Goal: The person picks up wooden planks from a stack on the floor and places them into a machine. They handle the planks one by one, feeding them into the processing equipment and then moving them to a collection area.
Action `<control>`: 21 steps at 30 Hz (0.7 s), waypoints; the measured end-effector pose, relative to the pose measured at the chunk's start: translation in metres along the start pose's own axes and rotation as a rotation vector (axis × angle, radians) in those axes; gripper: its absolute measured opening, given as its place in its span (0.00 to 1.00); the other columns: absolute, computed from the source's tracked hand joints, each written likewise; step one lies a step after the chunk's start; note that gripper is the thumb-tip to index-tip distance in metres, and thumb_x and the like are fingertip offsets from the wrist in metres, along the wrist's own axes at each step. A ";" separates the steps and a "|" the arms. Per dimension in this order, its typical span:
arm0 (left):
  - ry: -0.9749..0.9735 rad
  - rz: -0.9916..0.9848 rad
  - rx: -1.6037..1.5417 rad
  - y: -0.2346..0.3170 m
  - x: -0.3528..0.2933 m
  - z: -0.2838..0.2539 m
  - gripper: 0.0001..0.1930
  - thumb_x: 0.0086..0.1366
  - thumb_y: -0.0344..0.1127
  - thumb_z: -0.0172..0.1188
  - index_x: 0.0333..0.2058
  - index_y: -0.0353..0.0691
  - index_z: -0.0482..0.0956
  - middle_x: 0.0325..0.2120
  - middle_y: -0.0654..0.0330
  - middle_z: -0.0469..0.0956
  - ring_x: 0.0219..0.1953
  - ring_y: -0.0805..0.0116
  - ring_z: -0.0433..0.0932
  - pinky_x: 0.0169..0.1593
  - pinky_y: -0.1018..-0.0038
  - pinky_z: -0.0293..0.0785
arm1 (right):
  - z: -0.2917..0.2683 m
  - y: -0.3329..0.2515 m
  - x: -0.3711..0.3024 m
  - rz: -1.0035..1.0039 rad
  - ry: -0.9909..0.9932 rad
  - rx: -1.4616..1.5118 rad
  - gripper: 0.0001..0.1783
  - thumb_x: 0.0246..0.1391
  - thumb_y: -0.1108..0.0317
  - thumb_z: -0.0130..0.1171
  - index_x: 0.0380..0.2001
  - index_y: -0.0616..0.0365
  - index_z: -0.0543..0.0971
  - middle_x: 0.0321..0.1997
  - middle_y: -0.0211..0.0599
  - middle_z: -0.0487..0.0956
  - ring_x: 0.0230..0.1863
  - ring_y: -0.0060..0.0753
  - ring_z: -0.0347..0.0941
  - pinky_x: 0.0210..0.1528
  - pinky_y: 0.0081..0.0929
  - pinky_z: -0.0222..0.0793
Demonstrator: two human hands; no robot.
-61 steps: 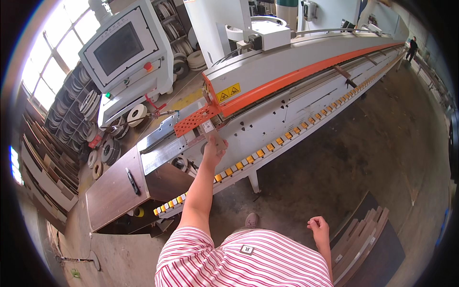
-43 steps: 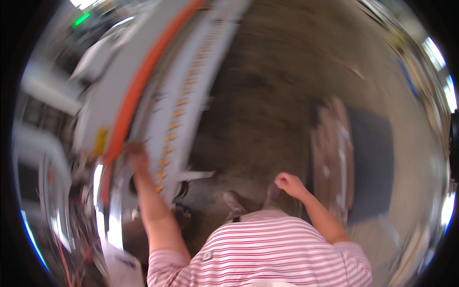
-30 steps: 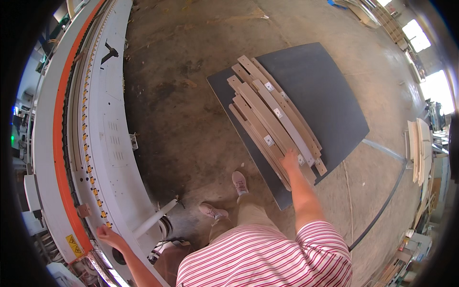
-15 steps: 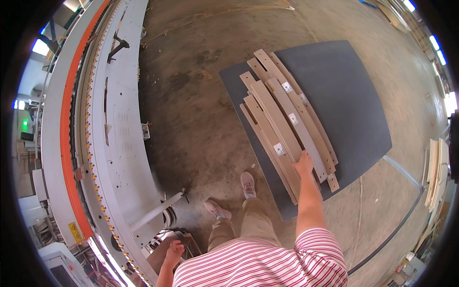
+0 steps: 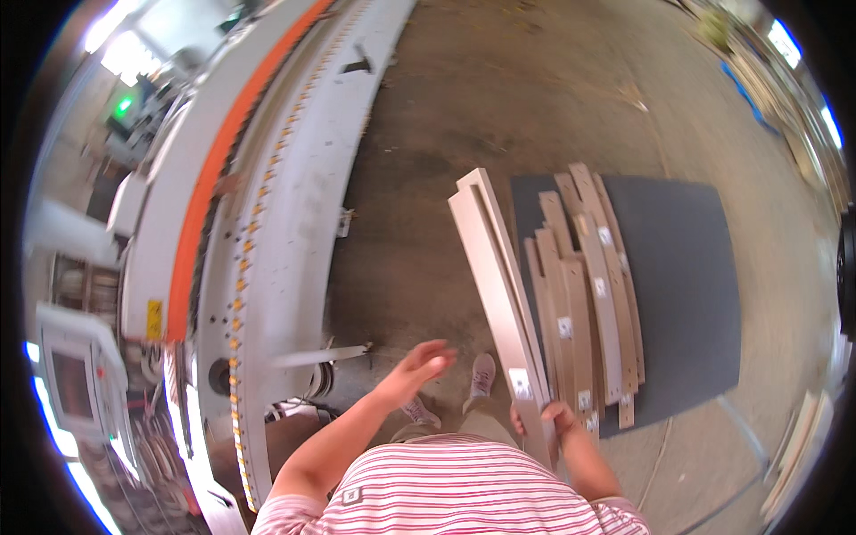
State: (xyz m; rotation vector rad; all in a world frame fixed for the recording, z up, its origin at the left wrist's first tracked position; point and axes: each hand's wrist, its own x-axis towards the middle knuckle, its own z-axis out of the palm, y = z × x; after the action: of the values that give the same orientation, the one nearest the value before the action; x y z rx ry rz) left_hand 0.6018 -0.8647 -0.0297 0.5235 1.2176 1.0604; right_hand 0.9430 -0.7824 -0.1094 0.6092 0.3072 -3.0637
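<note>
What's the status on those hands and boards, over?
Right hand gripping long brown piece near its lower end; possibly two strips. Left hand open, holding nothing. More brown strips close on the piece's right, lying on dark panel.

From here I see a red-and-white striped shirt, taupe boards, a slate-grey panel, an orange machine strip.

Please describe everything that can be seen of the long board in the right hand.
The long board is narrow and pale brown, wood-like, with a white label near its lower end. A ledge runs along its right side; I cannot tell if it is separate. Its far end slants left, away from the stacked boards. The right hand grips that lower end; the left hand is apart from it.
</note>
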 end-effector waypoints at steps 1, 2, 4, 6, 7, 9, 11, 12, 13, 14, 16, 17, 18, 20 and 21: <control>-0.056 0.023 -0.146 0.014 0.010 0.012 0.35 0.68 0.49 0.58 0.65 0.37 0.55 0.58 0.54 0.68 0.61 0.63 0.67 0.65 0.63 0.62 | 0.012 0.007 0.009 0.067 -0.037 0.023 0.37 0.25 0.61 0.65 0.46 0.66 0.77 0.42 0.45 0.80 0.44 0.38 0.77 0.53 0.32 0.71; -0.126 0.090 -0.297 0.028 0.016 0.020 0.41 0.66 0.50 0.61 0.67 0.37 0.50 0.62 0.54 0.64 0.64 0.62 0.64 0.67 0.62 0.59 | 0.020 0.007 0.017 0.099 -0.087 -0.036 0.38 0.27 0.61 0.66 0.48 0.66 0.76 0.45 0.45 0.79 0.46 0.39 0.76 0.54 0.32 0.70; -0.222 0.181 -0.486 0.052 0.006 0.023 0.35 0.64 0.45 0.65 0.63 0.34 0.61 0.56 0.53 0.72 0.58 0.62 0.71 0.62 0.63 0.65 | 0.033 0.005 0.035 0.168 -0.165 -0.151 0.40 0.30 0.60 0.68 0.52 0.67 0.74 0.50 0.45 0.78 0.51 0.39 0.75 0.57 0.32 0.68; -0.130 0.221 -0.401 0.065 -0.019 0.020 0.29 0.62 0.41 0.66 0.58 0.35 0.68 0.51 0.56 0.76 0.55 0.62 0.74 0.59 0.62 0.69 | 0.042 -0.005 0.051 0.247 -0.054 -0.303 0.39 0.37 0.61 0.68 0.55 0.67 0.72 0.54 0.43 0.77 0.54 0.38 0.74 0.60 0.32 0.64; -0.012 0.274 -0.365 0.065 -0.036 0.020 0.25 0.62 0.38 0.66 0.56 0.34 0.71 0.48 0.57 0.78 0.53 0.63 0.76 0.57 0.62 0.71 | 0.047 -0.011 0.057 0.274 0.005 -0.378 0.38 0.41 0.62 0.69 0.57 0.67 0.72 0.56 0.41 0.77 0.55 0.38 0.73 0.62 0.32 0.63; 0.248 0.339 -0.294 0.059 -0.069 0.021 0.20 0.62 0.35 0.67 0.49 0.33 0.75 0.43 0.59 0.79 0.48 0.68 0.77 0.52 0.67 0.74 | 0.059 -0.016 0.078 0.264 0.092 -0.727 0.37 0.46 0.64 0.71 0.59 0.65 0.70 0.57 0.37 0.77 0.59 0.34 0.70 0.64 0.30 0.60; 0.445 0.371 -0.125 0.051 -0.096 0.016 0.18 0.62 0.35 0.67 0.46 0.33 0.75 0.39 0.60 0.80 0.44 0.71 0.78 0.47 0.70 0.75 | 0.077 -0.007 0.108 0.164 0.066 -1.024 0.39 0.44 0.64 0.74 0.60 0.65 0.70 0.57 0.35 0.77 0.59 0.32 0.70 0.64 0.30 0.60; 0.504 0.406 -0.097 0.046 -0.107 0.011 0.17 0.62 0.35 0.68 0.46 0.33 0.76 0.38 0.60 0.80 0.42 0.72 0.78 0.46 0.71 0.76 | 0.087 0.001 0.119 0.133 0.119 -1.130 0.41 0.42 0.63 0.75 0.58 0.64 0.69 0.56 0.38 0.77 0.58 0.33 0.71 0.62 0.31 0.62; 0.565 0.439 -0.071 0.041 -0.119 0.007 0.17 0.62 0.35 0.68 0.45 0.33 0.76 0.37 0.61 0.80 0.41 0.72 0.78 0.45 0.72 0.76 | 0.097 0.012 0.130 0.092 0.155 -1.226 0.42 0.40 0.61 0.77 0.57 0.62 0.68 0.56 0.41 0.77 0.57 0.34 0.72 0.60 0.32 0.64; 0.638 0.447 -0.038 0.037 -0.128 0.002 0.16 0.61 0.35 0.68 0.44 0.33 0.77 0.36 0.61 0.80 0.40 0.73 0.78 0.43 0.72 0.76 | 0.106 0.021 0.139 0.050 0.192 -1.325 0.44 0.37 0.59 0.78 0.56 0.61 0.68 0.55 0.44 0.76 0.56 0.34 0.73 0.59 0.33 0.66; 0.650 0.509 -0.075 0.030 -0.146 -0.009 0.16 0.61 0.34 0.69 0.44 0.33 0.77 0.36 0.61 0.81 0.39 0.73 0.78 0.42 0.72 0.76 | 0.122 0.042 0.158 -0.098 0.239 -1.581 0.47 0.32 0.54 0.81 0.52 0.56 0.64 0.51 0.52 0.77 0.51 0.38 0.76 0.53 0.36 0.71; 0.664 0.501 -0.074 0.027 -0.155 -0.014 0.16 0.60 0.34 0.69 0.43 0.33 0.77 0.36 0.61 0.81 0.39 0.73 0.78 0.42 0.73 0.77 | 0.127 0.052 0.169 -0.157 0.230 -1.552 0.47 0.32 0.53 0.81 0.53 0.56 0.64 0.50 0.52 0.77 0.50 0.39 0.76 0.52 0.36 0.71; 0.652 0.544 -0.058 0.026 -0.161 -0.017 0.16 0.60 0.34 0.69 0.42 0.33 0.78 0.35 0.61 0.81 0.38 0.73 0.79 0.41 0.73 0.77 | 0.131 0.062 0.182 -0.252 0.186 -1.549 0.47 0.32 0.53 0.81 0.53 0.56 0.64 0.49 0.51 0.77 0.50 0.39 0.76 0.51 0.37 0.72; 0.662 0.562 0.017 0.024 -0.173 -0.024 0.15 0.59 0.35 0.70 0.41 0.32 0.79 0.34 0.62 0.82 0.38 0.73 0.79 0.41 0.73 0.77 | 0.137 0.076 0.201 -0.412 0.122 -1.527 0.45 0.33 0.53 0.80 0.51 0.56 0.65 0.47 0.49 0.77 0.48 0.40 0.77 0.49 0.37 0.72; 0.648 0.588 0.036 0.025 -0.179 -0.029 0.17 0.59 0.33 0.69 0.44 0.33 0.77 0.38 0.61 0.81 0.40 0.72 0.79 0.43 0.73 0.77 | 0.139 0.079 0.209 -0.375 0.089 -1.488 0.44 0.33 0.54 0.80 0.51 0.56 0.66 0.47 0.48 0.77 0.47 0.40 0.76 0.49 0.37 0.72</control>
State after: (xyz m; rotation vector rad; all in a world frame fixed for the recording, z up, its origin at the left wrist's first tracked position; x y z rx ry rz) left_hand 0.5689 -1.0143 0.0697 0.6054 1.6977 1.8009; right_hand 0.7002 -0.8787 -0.0782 0.5197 2.4473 -2.0225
